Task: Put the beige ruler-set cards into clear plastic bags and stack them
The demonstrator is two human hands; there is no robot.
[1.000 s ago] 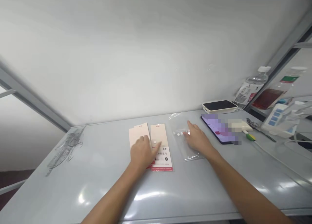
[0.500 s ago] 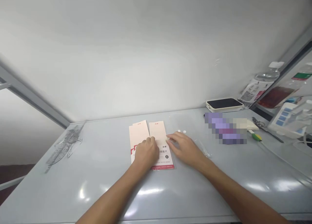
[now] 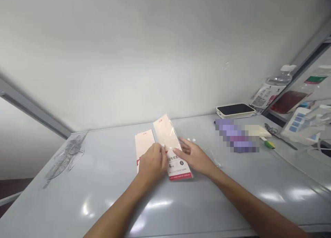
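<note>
A pale pink, white and red card in a clear plastic sleeve [image 3: 179, 167] is tilted up off the desk between my hands. My right hand [image 3: 195, 155] grips its right edge, thumb on the front and fingers behind. My left hand [image 3: 153, 158] has its fingers curled closed at the sleeve's left edge; the fingertips are partly hidden. Another pink card [image 3: 143, 141] with a red mark lies flat on the desk, its lower part covered by my left hand. Two small white discs [image 3: 191, 139] lie just beyond my right hand.
Clear plastic rulers [image 3: 67, 155] lie at the left of the grey desk [image 3: 103, 196]. Toward the right are a phone [image 3: 236, 109], a blurred-out purple item [image 3: 235, 136], scissors [image 3: 280, 136], a cable [image 3: 297, 169], a water bottle [image 3: 274, 89] and a plastic box [image 3: 300, 126]. A wall stands behind.
The right-hand sleeved card has lifted and turned, its top edge now leaning left. My right hand has come in and taken hold of its right edge; my left hand has shifted slightly.
</note>
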